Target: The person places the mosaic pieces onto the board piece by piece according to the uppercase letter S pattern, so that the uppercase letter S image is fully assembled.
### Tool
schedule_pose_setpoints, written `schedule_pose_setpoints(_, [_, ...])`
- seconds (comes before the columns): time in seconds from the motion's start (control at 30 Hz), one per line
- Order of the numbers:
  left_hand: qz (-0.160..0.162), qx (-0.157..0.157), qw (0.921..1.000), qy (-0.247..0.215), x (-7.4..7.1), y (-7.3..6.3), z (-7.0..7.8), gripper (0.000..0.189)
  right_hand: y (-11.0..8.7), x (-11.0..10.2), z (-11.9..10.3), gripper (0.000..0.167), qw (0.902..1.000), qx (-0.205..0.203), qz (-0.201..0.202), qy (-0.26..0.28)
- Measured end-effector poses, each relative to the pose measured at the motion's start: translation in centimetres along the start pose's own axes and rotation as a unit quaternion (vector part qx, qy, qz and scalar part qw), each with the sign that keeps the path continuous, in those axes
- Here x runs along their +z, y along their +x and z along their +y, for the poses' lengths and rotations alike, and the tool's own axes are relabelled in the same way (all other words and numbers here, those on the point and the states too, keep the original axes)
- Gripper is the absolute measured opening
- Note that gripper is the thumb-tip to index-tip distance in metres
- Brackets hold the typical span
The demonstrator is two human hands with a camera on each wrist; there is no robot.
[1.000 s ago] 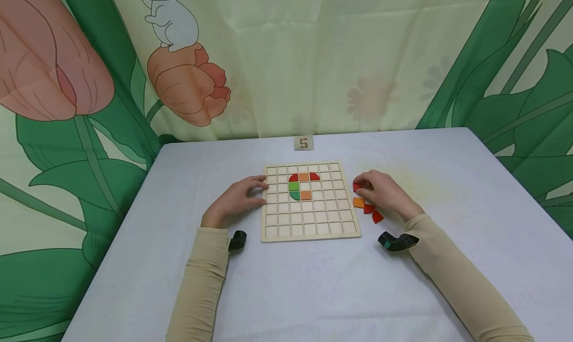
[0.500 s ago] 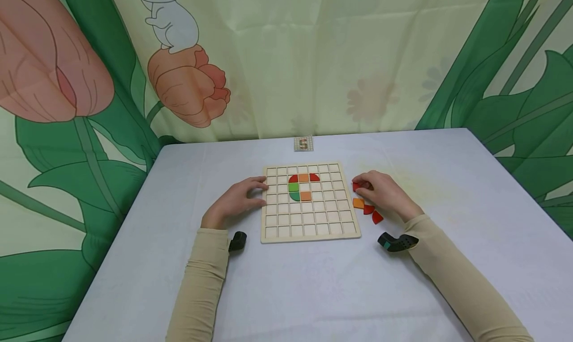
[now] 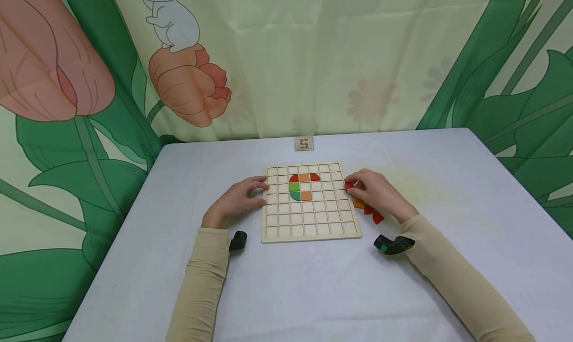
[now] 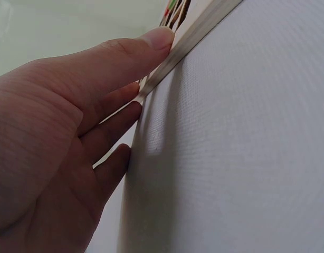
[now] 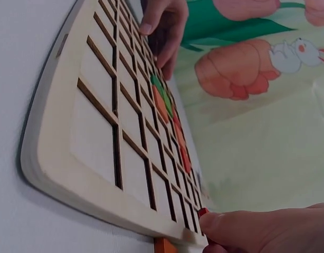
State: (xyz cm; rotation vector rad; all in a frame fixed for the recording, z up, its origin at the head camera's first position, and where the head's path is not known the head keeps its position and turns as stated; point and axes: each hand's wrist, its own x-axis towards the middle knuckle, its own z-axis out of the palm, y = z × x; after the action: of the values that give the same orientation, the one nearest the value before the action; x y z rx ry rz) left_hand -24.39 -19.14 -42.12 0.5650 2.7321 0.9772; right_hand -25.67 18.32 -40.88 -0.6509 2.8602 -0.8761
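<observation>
A square wooden grid board lies between the two hands. My right hand pinches a red piece between thumb and fingers at the board's right edge; the fingers partly hide it. Along the board's left edge, my left hand rests with fingers loosely extended, its thumb on the rim. Set in the grid are two red rounded pieces, one of them at the right, orange squares such as the lower one, a light green square and a dark green quarter-round.
Beside the board, under the right hand, lie an orange piece and two red pieces, the nearer a red quarter-round. A small patterned card is at the back of the white-covered table. A printed curtain hangs behind.
My right hand has moved left with the red piece, from the loose pieces to the board's right edge. The left hand has stayed in place.
</observation>
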Motion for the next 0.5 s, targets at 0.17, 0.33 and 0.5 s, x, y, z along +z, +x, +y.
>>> schedule_pose_setpoints(0.17, [0.001,0.002,1.0000,0.002,-0.1,0.0,0.0,0.045,0.5,0.4,-1.4,0.029,0.9991,-0.035,-0.017,-0.015])
schedule_pose_setpoints(0.33, [0.001,0.000,1.0000,-0.004,0.0,0.0,0.0,0.045,1.1,0.9,-2.9,0.026,0.9956,-0.081,-0.034,-0.034])
schedule_pose_setpoints(0.5, [0.002,0.000,1.0000,-0.003,0.1,0.1,-0.2,0.045,1.8,1.6,-3.9,0.025,0.9903,-0.121,-0.039,-0.057])
